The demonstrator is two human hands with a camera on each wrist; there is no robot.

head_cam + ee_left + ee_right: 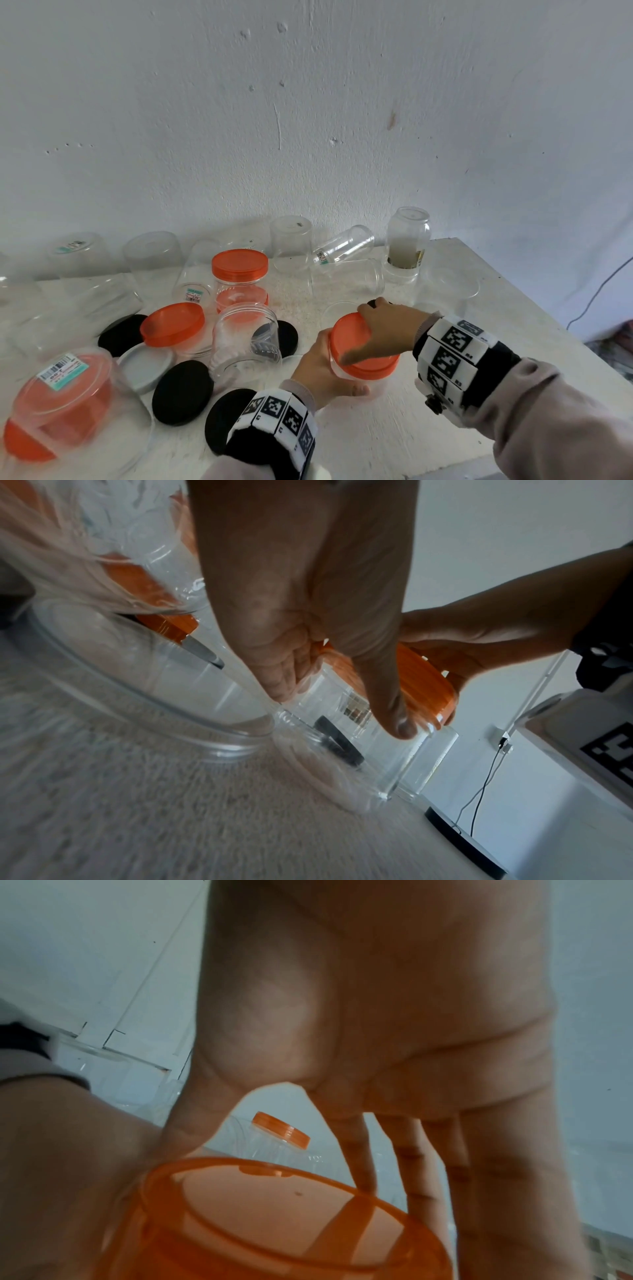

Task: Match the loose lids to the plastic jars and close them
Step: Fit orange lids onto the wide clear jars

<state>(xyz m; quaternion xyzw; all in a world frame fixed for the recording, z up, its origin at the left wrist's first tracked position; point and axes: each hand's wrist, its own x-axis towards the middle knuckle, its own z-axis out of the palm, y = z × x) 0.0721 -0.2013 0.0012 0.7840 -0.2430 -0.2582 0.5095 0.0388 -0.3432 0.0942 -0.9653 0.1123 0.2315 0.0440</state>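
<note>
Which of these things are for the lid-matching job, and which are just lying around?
For the job:
- left hand gripping the clear jar
- right hand gripping the orange lid on top of it
- loose black lids
- open jar

Just there:
- white table
- wall
- dark cable

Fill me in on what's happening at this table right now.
A person is capping a clear plastic jar on the white table. The left hand grips the jar's side while the right hand holds an orange lid on its mouth. Whether it is fully tight cannot be told. One orange-lidded jar stands behind; many open jars, black lids and another orange lid wait.
</note>
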